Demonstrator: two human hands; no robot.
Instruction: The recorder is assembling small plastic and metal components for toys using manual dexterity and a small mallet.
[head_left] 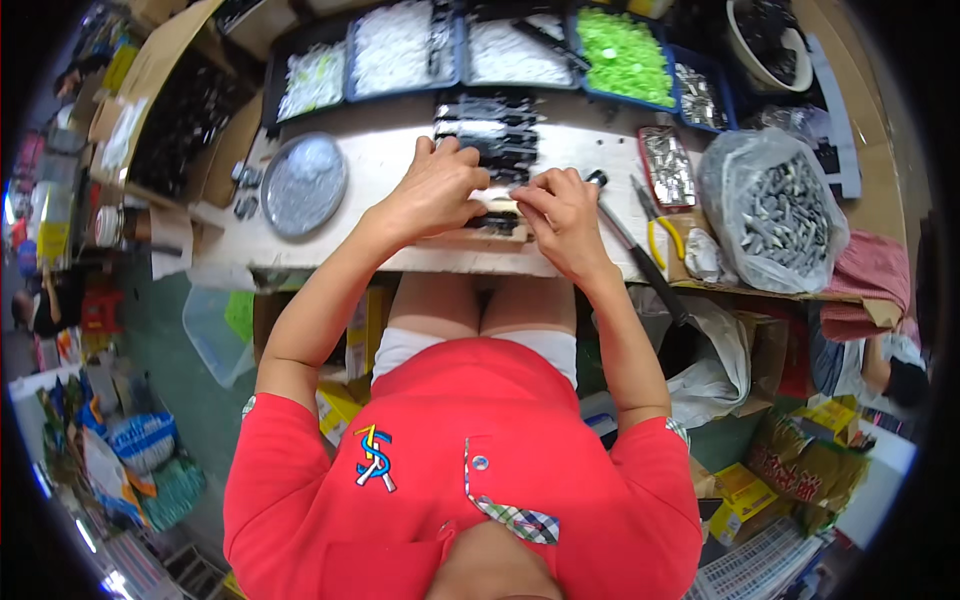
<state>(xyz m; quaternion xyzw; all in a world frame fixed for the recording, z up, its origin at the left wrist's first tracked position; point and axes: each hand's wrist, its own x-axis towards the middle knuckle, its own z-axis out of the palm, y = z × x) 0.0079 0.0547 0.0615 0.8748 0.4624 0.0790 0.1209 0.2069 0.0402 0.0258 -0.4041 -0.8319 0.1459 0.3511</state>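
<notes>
On the white worktop, a row of slim black parts (487, 128) with shiny strips lies side by side in front of me. My left hand (438, 188) is at their near left side, fingers bent and closed, its thumb by a small wooden block (510, 234) with dark pieces on it. What it grips is hidden. My right hand (562, 212) is at the block's right end, thumb and fingertips pinched together. Whatever sits in that pinch is too small and blurred to name.
Trays of white pieces (393, 45) and green pieces (622, 55) line the back. A round grey dish (303, 188) stands left. To the right are a hammer-like tool (640, 255), yellow-handled pliers (664, 238), a red tray of metal parts (667, 168) and a bag of grey pieces (785, 220).
</notes>
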